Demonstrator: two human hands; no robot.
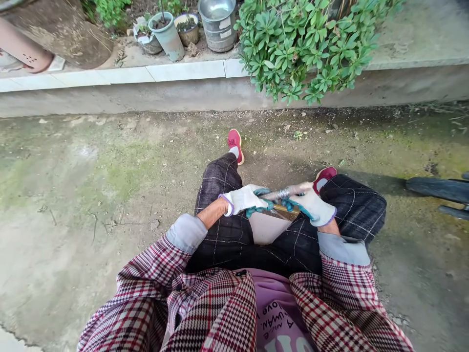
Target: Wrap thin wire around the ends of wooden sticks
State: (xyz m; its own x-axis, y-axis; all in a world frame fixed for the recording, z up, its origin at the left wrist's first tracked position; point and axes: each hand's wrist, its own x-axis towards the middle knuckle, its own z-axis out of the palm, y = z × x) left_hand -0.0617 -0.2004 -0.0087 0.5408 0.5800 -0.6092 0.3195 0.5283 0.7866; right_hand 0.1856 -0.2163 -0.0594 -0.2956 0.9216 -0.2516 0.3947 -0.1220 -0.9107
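The left gloved hand [244, 200] and the right gloved hand [311, 205] both clench a plastic-wrapped rod [284, 193] above the checked trousers [223, 230]; if the smooth wrap slips in the gloves, the rod can fall to the mossy ground [91, 186]

head view, looking down over a seated lap: left hand [244, 199] and right hand [308, 205], both in white work gloves with teal palms, closed around a slim shiny bundle [286, 193] in clear plastic. just below, a thin wooden stick [282, 209] and a pale cardboard sheet [269, 227], resting across dark checked trousers [223, 205]. red plaid jacket [216, 313] sleeves pushed back from the wrists. red sneakers [235, 145] on mossy dirt ground [91, 171]. beyond, a concrete ledge [146, 73] with white tile edging, a metal bucket [218, 24], a planter [167, 36], and an overhanging leafy green shrub [304, 49].
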